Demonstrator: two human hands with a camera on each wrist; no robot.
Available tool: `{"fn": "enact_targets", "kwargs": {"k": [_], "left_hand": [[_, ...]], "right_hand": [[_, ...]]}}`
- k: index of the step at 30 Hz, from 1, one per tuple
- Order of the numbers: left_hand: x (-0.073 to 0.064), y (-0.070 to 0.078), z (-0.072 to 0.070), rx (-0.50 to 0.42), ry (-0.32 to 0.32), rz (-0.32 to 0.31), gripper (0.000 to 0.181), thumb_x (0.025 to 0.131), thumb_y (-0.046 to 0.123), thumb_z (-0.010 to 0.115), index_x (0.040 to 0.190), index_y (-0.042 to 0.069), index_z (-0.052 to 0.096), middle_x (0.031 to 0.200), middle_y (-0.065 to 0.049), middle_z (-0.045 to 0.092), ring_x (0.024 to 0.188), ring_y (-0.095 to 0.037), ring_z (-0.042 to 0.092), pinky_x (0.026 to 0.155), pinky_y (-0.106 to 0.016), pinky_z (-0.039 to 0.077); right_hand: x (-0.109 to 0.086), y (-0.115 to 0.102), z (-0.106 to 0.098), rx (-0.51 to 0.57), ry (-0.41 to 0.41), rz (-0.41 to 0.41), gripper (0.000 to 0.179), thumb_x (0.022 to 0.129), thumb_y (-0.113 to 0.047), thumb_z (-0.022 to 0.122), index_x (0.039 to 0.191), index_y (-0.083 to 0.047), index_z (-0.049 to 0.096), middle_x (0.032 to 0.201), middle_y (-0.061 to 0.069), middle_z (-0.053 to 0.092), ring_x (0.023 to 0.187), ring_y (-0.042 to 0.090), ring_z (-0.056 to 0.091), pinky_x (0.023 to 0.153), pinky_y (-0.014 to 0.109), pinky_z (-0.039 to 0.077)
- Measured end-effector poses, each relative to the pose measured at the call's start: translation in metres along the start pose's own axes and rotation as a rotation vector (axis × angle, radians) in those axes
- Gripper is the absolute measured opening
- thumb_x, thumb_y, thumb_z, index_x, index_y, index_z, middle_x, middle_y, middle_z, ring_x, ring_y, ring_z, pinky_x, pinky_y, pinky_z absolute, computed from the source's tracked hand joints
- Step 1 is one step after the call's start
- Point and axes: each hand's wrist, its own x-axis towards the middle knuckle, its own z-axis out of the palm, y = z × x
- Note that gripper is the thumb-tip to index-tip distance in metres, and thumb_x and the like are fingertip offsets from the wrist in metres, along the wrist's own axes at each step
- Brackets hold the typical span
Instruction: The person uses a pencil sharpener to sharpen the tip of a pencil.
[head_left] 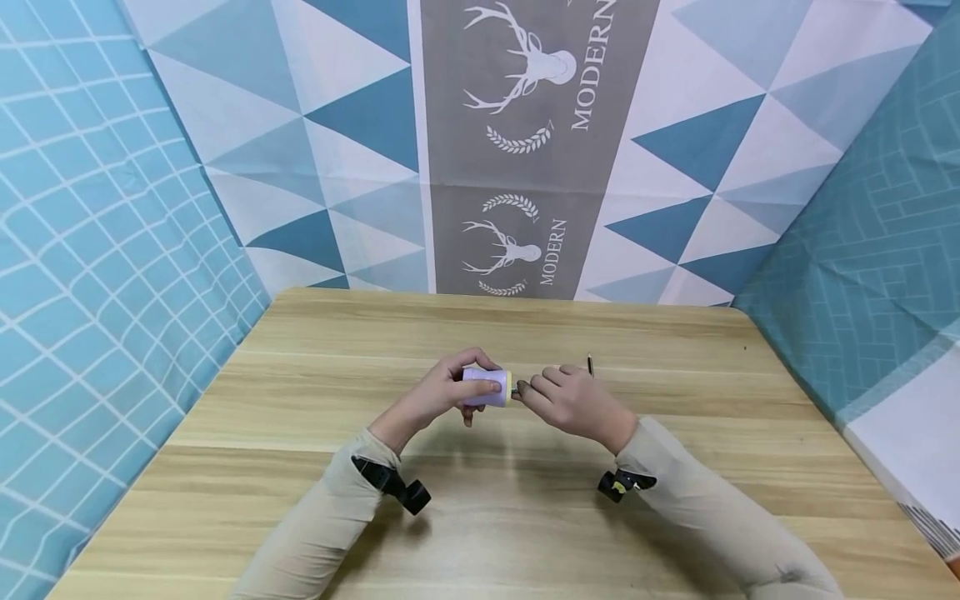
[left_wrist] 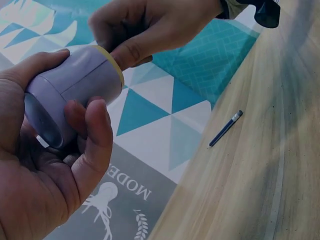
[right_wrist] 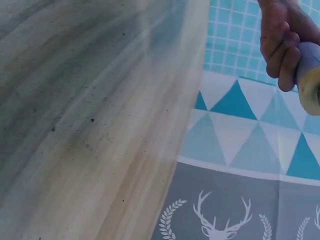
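My left hand [head_left: 442, 392] grips a lavender cylinder [head_left: 480, 387] with a yellow rim, thumb along its side and fingers around it. One end of the cylinder [left_wrist: 75, 75] shows as a dark opening in the left wrist view. At the yellow end, facing right, my right hand [head_left: 566, 400] pinches a short, dark, thin stick [head_left: 515, 391] that runs to the rim; its kind I cannot tell. The right fingers [left_wrist: 127, 52] hide most of it in the left wrist view. In the right wrist view the left hand [right_wrist: 282, 47] holds the cylinder at the right edge.
A slim dark pencil-like stick [left_wrist: 226, 128] with a pale band lies on the wooden table [head_left: 465, 533], just beyond the right hand. Patterned cloth [head_left: 360, 167] hangs behind the table's far edge, with more cloth on both sides. Each wrist carries a black camera [head_left: 414, 497].
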Motion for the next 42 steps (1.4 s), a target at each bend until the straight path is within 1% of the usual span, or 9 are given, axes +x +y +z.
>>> {"fn": "enact_targets", "kwargs": {"k": [6,11,20,23,27,30,35,39,42], "left_hand": [[0.0,-0.001,0.001,-0.02,-0.008,-0.022,0.019,0.091,0.008,0.067,0.105,-0.001,0.056,0.08,-0.011,0.06,0.06,-0.019,0.056,0.044,-0.026,0.052],[0.0,-0.002,-0.001,-0.024,-0.022,-0.022,0.019,0.091,0.007,0.066,0.103,-0.002,0.055,0.079,-0.011,0.06,0.06,-0.018,0.058,0.045,-0.026,0.053],[-0.002,-0.001,-0.001,-0.003,-0.038,0.016,0.021,0.088,0.004,0.068,0.103,-0.004,0.057,0.079,-0.012,0.06,0.063,-0.023,0.059,0.045,-0.029,0.055],[-0.001,0.0,0.004,-0.004,-0.049,0.034,0.023,0.088,0.003,0.068,0.105,-0.005,0.056,0.078,-0.01,0.061,0.062,-0.019,0.059,0.045,-0.029,0.055],[0.0,-0.001,0.008,-0.001,-0.043,0.038,0.023,0.088,0.004,0.068,0.106,-0.004,0.057,0.079,-0.01,0.061,0.063,-0.017,0.059,0.046,-0.028,0.055],[0.001,-0.001,0.008,0.004,-0.021,0.032,0.022,0.088,0.006,0.069,0.105,-0.003,0.057,0.083,-0.01,0.06,0.064,-0.019,0.059,0.047,-0.029,0.056],[-0.001,0.002,0.004,-0.022,0.025,0.03,0.025,0.088,0.008,0.068,0.107,-0.003,0.058,0.087,-0.012,0.06,0.065,-0.021,0.058,0.048,-0.029,0.056],[-0.002,0.005,0.003,-0.05,0.027,0.034,0.028,0.088,0.009,0.068,0.109,-0.005,0.056,0.091,-0.012,0.062,0.067,-0.022,0.06,0.048,-0.028,0.056],[-0.003,0.007,0.003,-0.062,0.028,0.031,0.029,0.088,0.009,0.068,0.109,-0.006,0.056,0.093,-0.013,0.062,0.067,-0.023,0.06,0.048,-0.029,0.056]], "right_hand": [[0.006,-0.002,-0.001,0.216,-0.106,0.08,0.036,0.11,-0.019,0.032,0.084,-0.005,0.051,0.061,-0.003,0.05,0.047,0.007,0.041,0.038,0.016,0.034],[0.013,0.004,-0.006,0.666,-0.277,0.282,0.022,0.107,-0.018,0.047,0.087,-0.009,0.046,0.06,-0.007,0.043,0.049,0.001,0.032,0.042,0.015,0.028],[0.022,0.02,-0.013,1.614,-0.69,0.938,0.024,0.104,-0.014,0.052,0.084,-0.004,0.043,0.054,-0.007,0.034,0.042,0.006,0.026,0.038,0.021,0.022],[0.019,0.025,-0.018,1.797,-0.764,1.079,0.027,0.105,-0.017,0.049,0.086,0.0,0.04,0.05,-0.005,0.031,0.04,0.008,0.02,0.036,0.022,0.018],[0.02,0.023,-0.026,1.607,-0.743,1.038,0.023,0.103,-0.017,0.054,0.087,-0.003,0.047,0.05,-0.005,0.036,0.04,0.008,0.026,0.037,0.022,0.021],[0.02,0.013,-0.031,1.146,-0.585,0.879,0.02,0.097,-0.023,0.066,0.086,-0.01,0.055,0.054,-0.009,0.044,0.044,0.004,0.035,0.039,0.021,0.029],[0.014,-0.007,-0.026,0.438,-0.169,0.572,0.031,0.097,-0.035,0.066,0.081,-0.01,0.059,0.061,-0.006,0.055,0.049,0.006,0.047,0.041,0.021,0.04],[0.01,-0.013,-0.019,0.21,0.037,0.371,0.034,0.103,-0.029,0.056,0.08,-0.005,0.064,0.064,0.001,0.059,0.051,0.013,0.051,0.042,0.025,0.047],[0.01,-0.011,-0.017,0.075,0.063,0.245,0.029,0.103,-0.021,0.054,0.083,-0.005,0.066,0.064,0.002,0.057,0.05,0.015,0.05,0.041,0.025,0.046]]}}
